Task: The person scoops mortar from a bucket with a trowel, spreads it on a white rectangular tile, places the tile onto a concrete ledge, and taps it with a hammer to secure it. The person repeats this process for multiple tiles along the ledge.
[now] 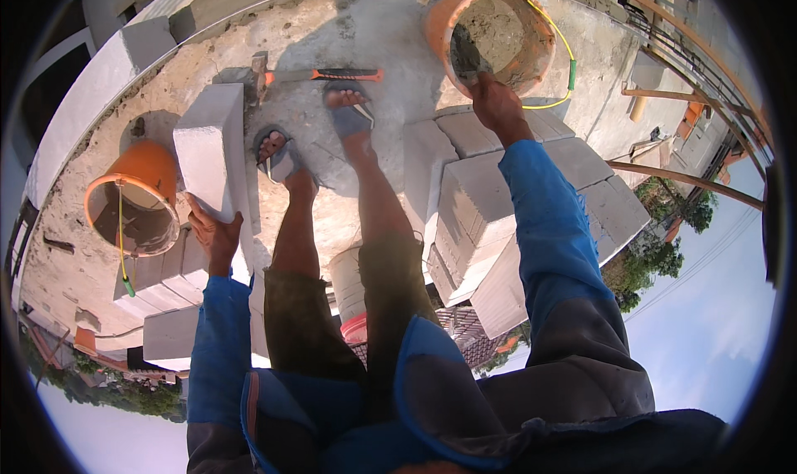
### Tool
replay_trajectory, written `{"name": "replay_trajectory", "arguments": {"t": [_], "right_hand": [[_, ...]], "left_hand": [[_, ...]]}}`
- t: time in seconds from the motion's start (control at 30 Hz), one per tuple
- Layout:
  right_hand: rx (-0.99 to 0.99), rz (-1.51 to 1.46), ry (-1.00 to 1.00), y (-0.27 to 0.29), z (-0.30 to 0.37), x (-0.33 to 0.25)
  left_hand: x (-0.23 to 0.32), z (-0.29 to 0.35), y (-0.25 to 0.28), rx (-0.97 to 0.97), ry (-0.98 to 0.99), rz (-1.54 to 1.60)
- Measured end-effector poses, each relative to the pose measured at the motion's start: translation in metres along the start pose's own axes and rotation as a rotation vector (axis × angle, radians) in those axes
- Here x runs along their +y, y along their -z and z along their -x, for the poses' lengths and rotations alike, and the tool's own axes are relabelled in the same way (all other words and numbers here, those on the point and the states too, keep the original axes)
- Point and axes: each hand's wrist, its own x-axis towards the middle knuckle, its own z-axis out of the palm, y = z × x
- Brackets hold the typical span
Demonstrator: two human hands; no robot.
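So the right hand (496, 107) is wrapped around what looks like a trowel (467, 56), dipped in the bigger-looking orange bucket (438, 27) with grey mortar (503, 39) inside. Left hand (214, 235) is fanned out against the near end of a pale concrete block (202, 160). I'd call this scooping; next calls for a level, steady lift.

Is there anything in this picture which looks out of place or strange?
The hammer lies loose on the ground, just beyond the right sandal, where it might be stepped on. The right sleeve also looks ragged at one edge.
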Motion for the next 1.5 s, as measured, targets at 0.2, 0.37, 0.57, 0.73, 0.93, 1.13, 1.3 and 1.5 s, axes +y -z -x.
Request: {"name": "replay_trajectory", "arguments": {"t": [0.2, 0.37, 0.57, 0.73, 0.93, 1.13, 1.3, 1.5], "right_hand": [[0.114, -0.313, 0.183, -0.01, -0.01, 0.039], [-0.326, -0.76, -0.229, 0.026, -0.001, 0.048], [-0.421, -1.077, -0.186, 0.028, 0.02, 0.111], [-0.425, -1.069, -0.036, 0.097, 0.017, 0.12], [-0.308, -0.758, 0.175, 0.208, -0.044, 0.081], [-0.033, -0.269, 0.547, 0.253, -0.138, 0.004], [0.236, 0.177, 0.651, 0.224, -0.191, -0.029], [0.191, 0.436, 0.401, 0.226, -0.2, -0.004]], "left_hand": [[0.018, -0.011, -0.005, -0.043, 0.146, -0.024], [0.016, -0.009, -0.011, -0.008, 0.142, -0.029], [0.012, -0.017, -0.018, -0.014, 0.152, -0.076], [0.023, -0.019, -0.025, -0.003, 0.285, -0.158], [0.065, -0.035, -0.028, 0.069, 0.459, -0.061], [0.049, -0.036, -0.03, 0.101, 0.478, -0.031], [0.056, -0.04, -0.029, 0.115, 0.457, -0.011], [0.053, -0.041, -0.036, 0.144, 0.46, -0.012]]}}
